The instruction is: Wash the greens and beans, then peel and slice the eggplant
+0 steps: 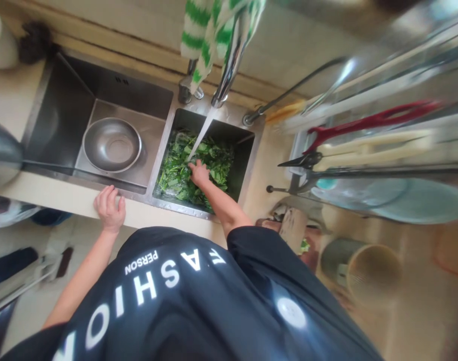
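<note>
Green leafy vegetables [217, 160] fill much of the right sink basin [244, 170], wet and lying in water. A stream of water [203, 133] falls onto them from the chrome faucet [229, 65]. My right hand [199, 173] reaches in and touches the leaves beside the stream; its fingers look slightly apart, and nothing clearly shows in its grip. On the front edge of the left basin [139, 173] rests my left hand [110, 206], fingers stretched out and holding nothing. Inside that left basin sits a round metal bowl [112, 145].
A green-and-white striped cloth [204, 37] hangs by the faucet. At right, a rack holds red-handled scissors [372, 120], other utensils and a pale plate [398, 200]. Below it lies a wooden cutting board [311, 245] near a cylindrical container [372, 276]. A metal pot [1, 155] stands at far left.
</note>
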`<state>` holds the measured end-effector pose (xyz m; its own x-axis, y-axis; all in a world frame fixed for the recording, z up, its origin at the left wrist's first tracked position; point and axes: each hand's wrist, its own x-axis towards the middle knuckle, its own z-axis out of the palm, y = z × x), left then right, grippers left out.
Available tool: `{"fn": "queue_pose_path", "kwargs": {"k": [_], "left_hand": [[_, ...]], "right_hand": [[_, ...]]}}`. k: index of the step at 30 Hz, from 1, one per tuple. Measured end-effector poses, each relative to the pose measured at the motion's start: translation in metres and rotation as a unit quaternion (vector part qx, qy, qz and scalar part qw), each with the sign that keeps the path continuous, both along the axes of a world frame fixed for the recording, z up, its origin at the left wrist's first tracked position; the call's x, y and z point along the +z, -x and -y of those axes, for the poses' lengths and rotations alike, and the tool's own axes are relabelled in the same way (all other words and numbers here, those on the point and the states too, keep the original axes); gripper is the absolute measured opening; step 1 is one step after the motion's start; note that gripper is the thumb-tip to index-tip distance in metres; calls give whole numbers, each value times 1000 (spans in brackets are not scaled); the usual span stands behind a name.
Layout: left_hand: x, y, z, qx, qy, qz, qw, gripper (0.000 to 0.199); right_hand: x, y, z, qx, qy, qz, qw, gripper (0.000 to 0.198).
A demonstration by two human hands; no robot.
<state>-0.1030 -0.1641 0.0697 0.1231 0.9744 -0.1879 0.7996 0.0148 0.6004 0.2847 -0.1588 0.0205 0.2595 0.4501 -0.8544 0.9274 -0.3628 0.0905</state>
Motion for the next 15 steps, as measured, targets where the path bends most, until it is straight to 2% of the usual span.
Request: {"fn": "queue_pose_path", "kwargs": {"k": [2, 4, 6, 8, 9, 10, 12, 15], "left_hand": [[-1, 0, 1, -11, -11, -11, 1000, 34], [-2, 0, 1, -16, -14, -16, 1000, 34], [-3, 0, 2, -15, -11, -16, 1000, 35], [-5, 1, 2, -15, -18, -13, 1000, 34], [-5, 2, 1, -18, -28, -11, 999, 34], [-5, 3, 1, -22, -39, -10, 999, 33], [-3, 4, -3, -34, -63, -2, 997, 32], [8, -6, -17, -45, -80, 29, 995, 31]], "right_hand": [[-6, -13, -17, -100, -37, -1, 994, 52], [-4, -26, -29, -164, -76, -4, 984, 47], [8, -39, -33, -229, -136, -5, 964, 47], [25, -53, -32, -302, -203, -14, 931, 49], [35, -59, -30, -318, -213, -23, 924, 49], [44, -66, -29, -309, -198, -35, 930, 51], [58, -79, -27, -245, -118, -48, 961, 61], [64, -82, -29, -145, -16, -23, 989, 101]]}}
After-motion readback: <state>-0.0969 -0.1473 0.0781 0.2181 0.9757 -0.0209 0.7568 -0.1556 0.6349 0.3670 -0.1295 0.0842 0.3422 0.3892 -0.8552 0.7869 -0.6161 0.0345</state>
